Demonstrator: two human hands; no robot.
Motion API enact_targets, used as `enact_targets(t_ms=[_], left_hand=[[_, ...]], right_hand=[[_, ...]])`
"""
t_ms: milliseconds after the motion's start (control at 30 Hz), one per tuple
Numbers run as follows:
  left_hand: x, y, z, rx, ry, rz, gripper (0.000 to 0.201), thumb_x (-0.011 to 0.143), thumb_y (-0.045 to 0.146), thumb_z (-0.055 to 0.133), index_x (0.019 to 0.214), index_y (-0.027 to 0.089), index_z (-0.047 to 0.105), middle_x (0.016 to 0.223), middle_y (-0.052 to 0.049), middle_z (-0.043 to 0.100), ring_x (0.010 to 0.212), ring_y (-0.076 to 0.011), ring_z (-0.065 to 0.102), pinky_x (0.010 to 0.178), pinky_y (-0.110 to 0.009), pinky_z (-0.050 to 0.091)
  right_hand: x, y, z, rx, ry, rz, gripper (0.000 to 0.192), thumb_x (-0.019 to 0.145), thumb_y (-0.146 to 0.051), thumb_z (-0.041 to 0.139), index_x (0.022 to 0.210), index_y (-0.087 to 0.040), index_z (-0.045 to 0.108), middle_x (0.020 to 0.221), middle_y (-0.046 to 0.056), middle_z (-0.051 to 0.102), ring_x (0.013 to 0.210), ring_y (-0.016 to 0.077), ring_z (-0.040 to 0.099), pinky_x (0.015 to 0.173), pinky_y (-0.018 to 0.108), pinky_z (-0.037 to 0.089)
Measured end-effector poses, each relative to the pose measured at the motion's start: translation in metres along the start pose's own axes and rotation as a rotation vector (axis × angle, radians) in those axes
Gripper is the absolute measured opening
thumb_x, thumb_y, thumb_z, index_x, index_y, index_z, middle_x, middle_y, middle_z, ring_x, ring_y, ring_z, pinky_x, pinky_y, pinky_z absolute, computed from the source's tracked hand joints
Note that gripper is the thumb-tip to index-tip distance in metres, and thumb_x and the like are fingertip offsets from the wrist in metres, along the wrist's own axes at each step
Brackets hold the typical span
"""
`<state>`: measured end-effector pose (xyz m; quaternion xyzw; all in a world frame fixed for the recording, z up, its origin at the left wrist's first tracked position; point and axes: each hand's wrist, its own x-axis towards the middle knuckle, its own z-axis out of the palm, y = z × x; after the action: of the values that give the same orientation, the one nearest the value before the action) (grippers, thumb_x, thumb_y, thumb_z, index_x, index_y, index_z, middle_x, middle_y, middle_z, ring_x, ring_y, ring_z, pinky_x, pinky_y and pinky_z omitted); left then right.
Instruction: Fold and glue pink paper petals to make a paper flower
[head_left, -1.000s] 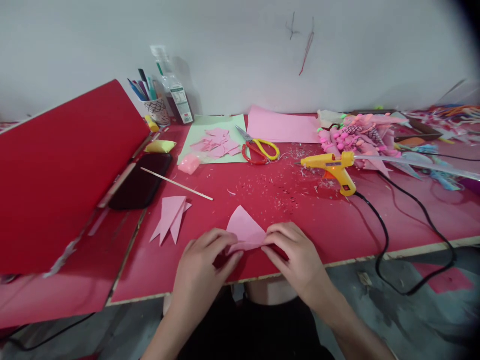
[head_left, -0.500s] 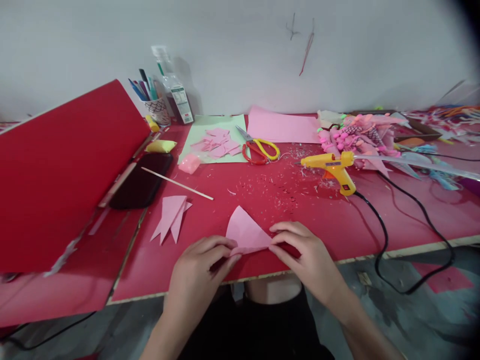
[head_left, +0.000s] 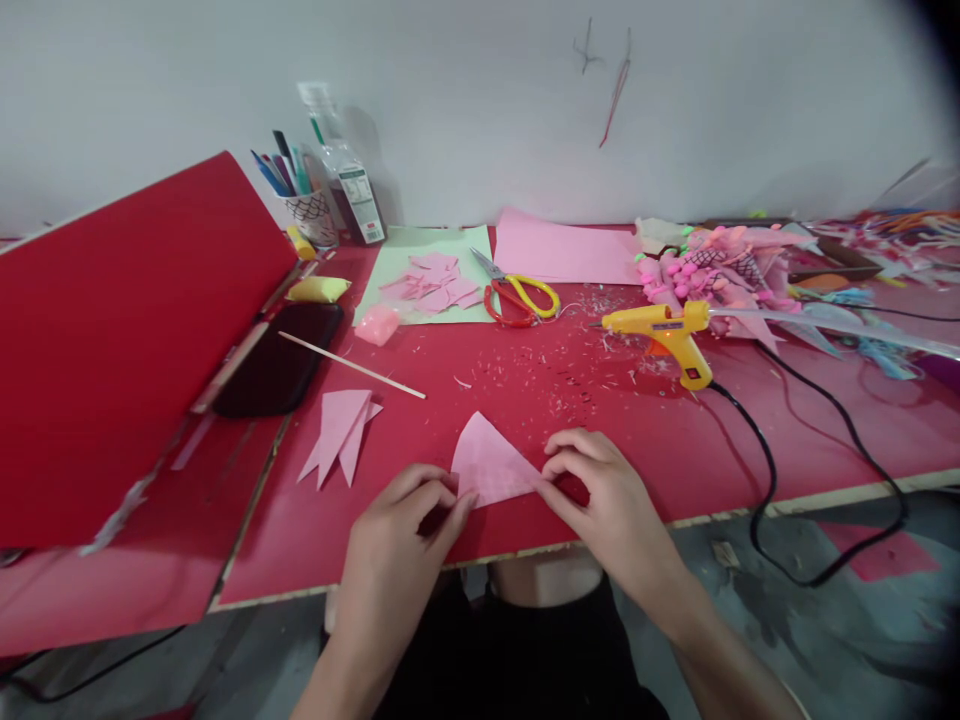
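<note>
A fan-shaped piece of pink paper (head_left: 491, 462) lies by the front edge of the red table, between my two hands. My left hand (head_left: 405, 530) pinches its lower left corner with thumb and fingertips. At the pointed right corner, the thumb and forefinger of my right hand (head_left: 607, 500) are closed on the paper. The near edge between them looks slightly curled. Left of my hands rests a small stack of pink paper pieces (head_left: 341, 432) with pointed ends. Beyond it lies a thin white stick (head_left: 352, 365).
A yellow glue gun (head_left: 664, 335) with a black cord lies at right, near a heap of pink cones (head_left: 720, 265). Scissors (head_left: 517, 295) rest by a green sheet (head_left: 382, 258). A dark phone (head_left: 277, 360) and a raised red board (head_left: 135, 330) occupy the left.
The paper's near edge, folded up a little before, now lies flatter. My left hand has shifted slightly up and right along the corner; my right fingers have closed on the tip.
</note>
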<state>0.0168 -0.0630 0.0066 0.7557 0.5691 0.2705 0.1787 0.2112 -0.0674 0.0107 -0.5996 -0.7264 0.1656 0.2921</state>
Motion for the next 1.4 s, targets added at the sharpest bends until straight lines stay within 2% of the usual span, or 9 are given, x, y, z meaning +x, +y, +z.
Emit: enact_targets(t_ms=[167,300,533,733,867,1000,1133,1267,1400], left_hand=[[0.0,0.0,0.001,-0.015,0.0,0.005,0.022,0.079,0.03,0.052,0.061,0.018,0.051,0.078,-0.001,0.056,0.068,-0.0118,0.056,0.058,-0.02,0.042],[0.0,0.0,0.002,-0.022,-0.005,0.01,0.02,0.079,0.029,0.052,0.061,0.018,0.05,0.079,0.0,0.056,0.069,-0.0118,0.056,0.06,-0.021,0.042],[-0.002,-0.002,0.003,-0.036,0.002,0.01,0.02,0.078,0.027,0.053,0.06,0.018,0.049,0.081,0.0,0.056,0.07,-0.0109,0.056,0.058,-0.019,0.04],[0.0,-0.003,0.006,-0.013,0.015,0.039,0.019,0.078,0.028,0.052,0.062,0.018,0.05,0.08,0.0,0.056,0.07,-0.0111,0.055,0.06,-0.02,0.039],[0.001,0.0,0.007,0.095,-0.004,0.036,0.022,0.078,0.037,0.05,0.067,0.017,0.051,0.076,-0.001,0.053,0.063,-0.0124,0.051,0.059,-0.024,0.039],[0.003,0.007,0.008,0.248,-0.021,0.012,0.031,0.075,0.048,0.051,0.069,0.017,0.052,0.074,-0.002,0.052,0.061,-0.0145,0.05,0.055,-0.026,0.038],[0.007,0.01,0.01,0.31,-0.008,0.007,0.029,0.076,0.045,0.05,0.076,0.016,0.056,0.08,-0.003,0.054,0.063,-0.0153,0.052,0.056,-0.026,0.038],[0.011,0.003,0.008,0.229,-0.038,0.06,0.023,0.077,0.037,0.051,0.087,0.018,0.058,0.089,-0.004,0.057,0.07,-0.016,0.054,0.06,-0.027,0.041],[0.006,-0.009,0.0,0.118,-0.135,0.139,0.014,0.08,0.029,0.05,0.083,0.021,0.06,0.082,-0.002,0.06,0.072,-0.0158,0.055,0.063,-0.027,0.041]], right_hand=[[0.003,-0.001,-0.001,-0.001,-0.033,0.007,0.009,0.075,-0.014,0.054,0.068,-0.018,0.052,0.087,0.002,0.054,0.083,0.0154,0.05,0.074,0.029,0.042],[0.003,-0.002,-0.002,0.015,-0.042,0.028,0.009,0.074,-0.01,0.051,0.077,-0.018,0.052,0.087,0.003,0.052,0.083,0.0161,0.049,0.075,0.03,0.041],[-0.001,0.01,-0.007,0.086,-0.061,0.002,0.019,0.073,-0.004,0.045,0.079,-0.02,0.052,0.088,0.002,0.053,0.084,0.0153,0.05,0.076,0.03,0.041],[-0.01,0.008,-0.006,0.118,0.048,-0.072,0.016,0.08,-0.012,0.043,0.089,-0.02,0.053,0.092,0.004,0.053,0.09,0.0161,0.05,0.08,0.03,0.041],[-0.011,-0.001,0.002,0.035,-0.041,-0.142,0.018,0.08,-0.021,0.05,0.097,-0.022,0.055,0.096,0.005,0.055,0.092,0.0183,0.05,0.081,0.033,0.04],[-0.005,-0.009,0.01,0.019,-0.064,-0.094,0.015,0.078,-0.021,0.053,0.093,-0.02,0.057,0.09,0.003,0.056,0.085,0.0166,0.05,0.077,0.031,0.041],[0.001,-0.011,0.014,0.02,-0.069,-0.048,0.011,0.077,-0.02,0.054,0.088,-0.019,0.057,0.085,0.003,0.055,0.081,0.0162,0.049,0.072,0.03,0.042],[0.006,-0.015,0.016,0.004,-0.087,-0.05,0.006,0.079,-0.021,0.052,0.077,-0.018,0.057,0.08,0.003,0.054,0.078,0.0162,0.049,0.069,0.029,0.041],[0.009,-0.023,0.018,0.054,-0.148,-0.143,0.011,0.082,-0.019,0.049,0.077,-0.018,0.059,0.079,0.002,0.056,0.077,0.0142,0.049,0.069,0.027,0.041]])
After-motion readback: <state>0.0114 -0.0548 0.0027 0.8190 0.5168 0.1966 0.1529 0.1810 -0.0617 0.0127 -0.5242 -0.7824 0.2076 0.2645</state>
